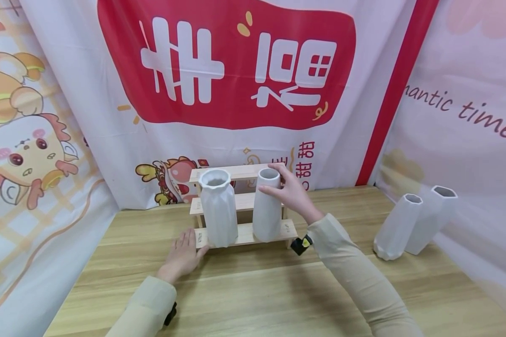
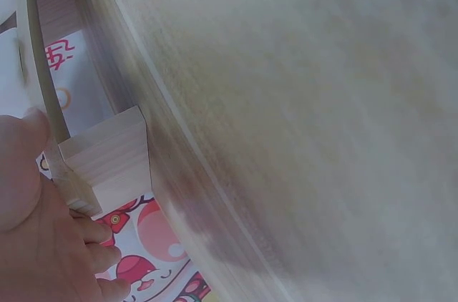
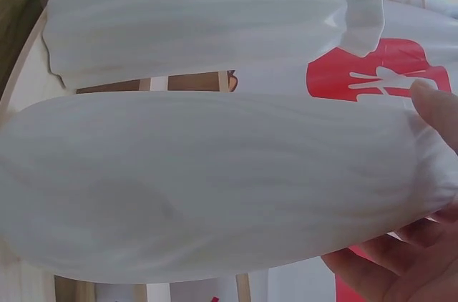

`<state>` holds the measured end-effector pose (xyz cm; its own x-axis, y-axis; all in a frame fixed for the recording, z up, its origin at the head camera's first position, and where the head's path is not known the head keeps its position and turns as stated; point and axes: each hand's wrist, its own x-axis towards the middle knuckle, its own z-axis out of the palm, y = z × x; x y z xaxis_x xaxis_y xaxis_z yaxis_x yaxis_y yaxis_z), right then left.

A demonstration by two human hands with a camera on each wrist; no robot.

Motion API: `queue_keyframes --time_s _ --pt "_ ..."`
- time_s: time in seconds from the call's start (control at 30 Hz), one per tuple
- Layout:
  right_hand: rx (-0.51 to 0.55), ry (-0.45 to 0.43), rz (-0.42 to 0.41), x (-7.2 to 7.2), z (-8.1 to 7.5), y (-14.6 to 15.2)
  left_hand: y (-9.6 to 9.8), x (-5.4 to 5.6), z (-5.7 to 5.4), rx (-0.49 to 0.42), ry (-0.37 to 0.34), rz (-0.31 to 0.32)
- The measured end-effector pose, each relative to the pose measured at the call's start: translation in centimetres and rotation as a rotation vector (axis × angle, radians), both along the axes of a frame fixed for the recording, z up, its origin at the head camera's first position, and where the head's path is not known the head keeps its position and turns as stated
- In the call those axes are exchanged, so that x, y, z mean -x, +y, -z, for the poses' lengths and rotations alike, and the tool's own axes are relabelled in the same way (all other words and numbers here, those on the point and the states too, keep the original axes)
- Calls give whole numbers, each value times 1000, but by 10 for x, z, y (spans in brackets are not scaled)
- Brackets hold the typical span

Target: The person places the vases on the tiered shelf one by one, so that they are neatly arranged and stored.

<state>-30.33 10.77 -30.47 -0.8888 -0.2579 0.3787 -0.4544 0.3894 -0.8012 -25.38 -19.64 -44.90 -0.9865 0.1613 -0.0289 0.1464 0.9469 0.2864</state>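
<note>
My right hand (image 1: 293,189) grips a smooth white tapered vase (image 1: 266,210) near its rim, thumb on one side and fingers on the other. This vase stands upright on the lowest step of a three-tier wooden display stand (image 1: 245,232). Beside it on that step is a fluted white vase (image 1: 220,213) with a wavy rim. At the stand's left end, my left hand (image 1: 182,252) holds the end of the lowest step. The left wrist view shows the thumb and fingers on either side of the wood (image 2: 107,162).
Two more white vases stand on the right of the wooden table (image 1: 253,290): a slim faceted one (image 1: 398,229) and, just behind it, an angular one (image 1: 432,220). A printed cloth (image 1: 333,154) hangs behind the stand, with more cloth on both sides.
</note>
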Motion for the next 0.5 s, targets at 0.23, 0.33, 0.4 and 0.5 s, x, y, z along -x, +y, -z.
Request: queue_keyframes --time_s 0.23,0.33,0.4,0.5 --pt "44 8 -34 -1 0 6 0 1 0 -1 8 1" --pt "53 -3 -28 -2 -1 10 0 1 0 2 8 1" --pt "50 -18 -18 -3 -1 14 0 1 0 7 11 3" --pt "52 -34 -18 -5 -3 21 -1 1 0 9 15 5"
